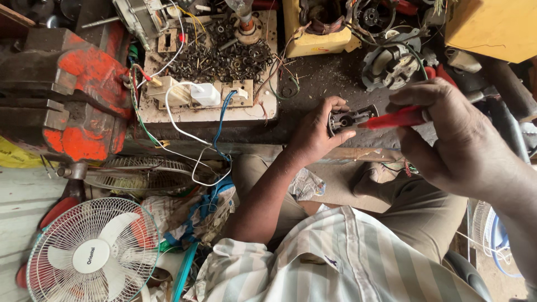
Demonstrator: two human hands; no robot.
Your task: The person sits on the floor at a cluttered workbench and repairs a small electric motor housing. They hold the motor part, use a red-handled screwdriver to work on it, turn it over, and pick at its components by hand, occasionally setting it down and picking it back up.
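Holding item one, a small dark switch housing (pixel 351 119), my left hand (pixel 315 136) pinched it between thumb and fingers above the workbench (pixel 330 78). Item two, a red-handled screwdriver (pixel 394 119), was gripped in my closed right hand (pixel 447 137), tip set into the housing's open face from three o'clock. Progress, as I judged it: housing already opened, innards exposed; work inside unfinished, reassembly outstanding. Housing lay at two o'clock of my left palm, nine o'clock of my right. Noted nearby: red vise (pixel 72 95) at nine o'clock, white fan (pixel 92 254) at seven.
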